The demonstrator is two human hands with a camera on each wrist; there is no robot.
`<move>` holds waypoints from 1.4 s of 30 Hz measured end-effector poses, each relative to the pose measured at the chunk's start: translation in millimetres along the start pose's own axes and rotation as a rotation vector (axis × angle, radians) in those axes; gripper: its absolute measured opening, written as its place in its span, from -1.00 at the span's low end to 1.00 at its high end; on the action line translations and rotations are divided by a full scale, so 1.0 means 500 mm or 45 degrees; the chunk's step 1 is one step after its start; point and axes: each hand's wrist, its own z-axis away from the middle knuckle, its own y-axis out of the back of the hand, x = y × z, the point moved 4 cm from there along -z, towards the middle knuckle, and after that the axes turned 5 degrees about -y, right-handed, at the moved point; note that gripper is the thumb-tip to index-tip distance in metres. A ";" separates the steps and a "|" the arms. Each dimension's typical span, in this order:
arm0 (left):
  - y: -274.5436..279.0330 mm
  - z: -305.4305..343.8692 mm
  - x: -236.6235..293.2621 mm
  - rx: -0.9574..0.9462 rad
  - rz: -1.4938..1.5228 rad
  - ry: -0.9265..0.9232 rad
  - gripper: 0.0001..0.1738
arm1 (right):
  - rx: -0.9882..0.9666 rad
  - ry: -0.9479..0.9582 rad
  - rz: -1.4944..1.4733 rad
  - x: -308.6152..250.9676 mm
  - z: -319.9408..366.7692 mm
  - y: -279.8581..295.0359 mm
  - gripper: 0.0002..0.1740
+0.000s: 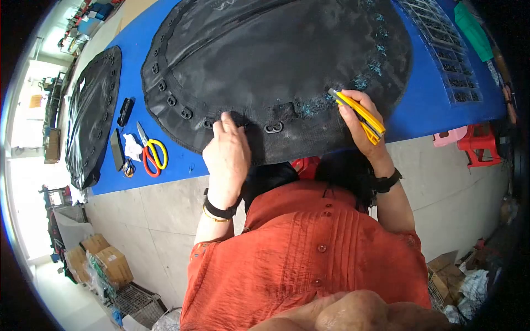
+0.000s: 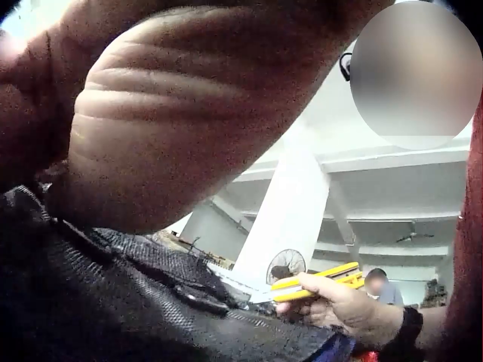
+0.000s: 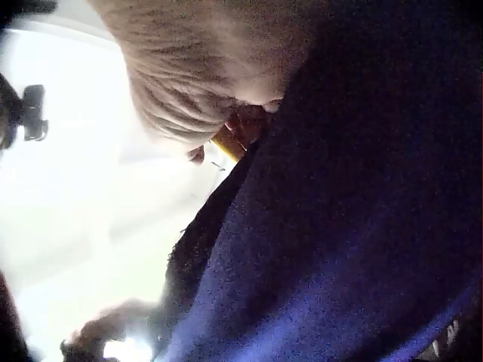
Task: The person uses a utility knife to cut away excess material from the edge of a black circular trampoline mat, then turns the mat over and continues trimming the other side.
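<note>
A large black oval fabric piece covers much of the blue table, with black plastic loops along its near and left border. My left hand rests on that border, its fingers fairly straight and touching the fabric between two loops. In the left wrist view its fingertips are hidden behind the palm. My right hand grips a yellow utility knife over the near right border. The knife's blade is out and points toward the fabric, beside a run of teal thread bits.
On the left of the blue table lie scissors with red and yellow handles, a white scrap, a dark block and another black fabric piece. A compartment tray sits at the right. A red stool stands beyond.
</note>
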 end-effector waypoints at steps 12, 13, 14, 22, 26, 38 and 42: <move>-0.062 -0.058 0.107 0.031 0.811 -0.049 -0.47 | -0.022 -0.066 -0.020 0.010 0.000 -0.003 -0.66; -0.065 -0.061 0.107 0.049 0.799 -0.044 -0.52 | -0.027 -0.069 -0.033 0.013 0.000 -0.003 -0.66; -0.067 -0.064 0.107 0.067 0.785 -0.038 -0.55 | -0.033 -0.072 -0.047 0.015 0.001 -0.002 -0.66; -0.089 -0.085 0.101 0.033 0.744 -0.006 -0.66 | -0.065 -0.201 -0.434 -0.003 0.009 -0.009 -0.62; -0.088 -0.089 0.093 0.030 0.803 -0.028 -0.68 | -0.216 -0.208 -0.469 -0.038 0.021 -0.032 -0.63; -0.089 -0.093 0.089 0.064 0.832 -0.056 -0.71 | -0.272 0.035 -0.091 -0.060 0.008 -0.086 -0.74; -0.092 -0.092 0.087 0.057 0.851 -0.039 -0.71 | -0.290 0.076 -0.051 -0.066 0.005 -0.087 -0.74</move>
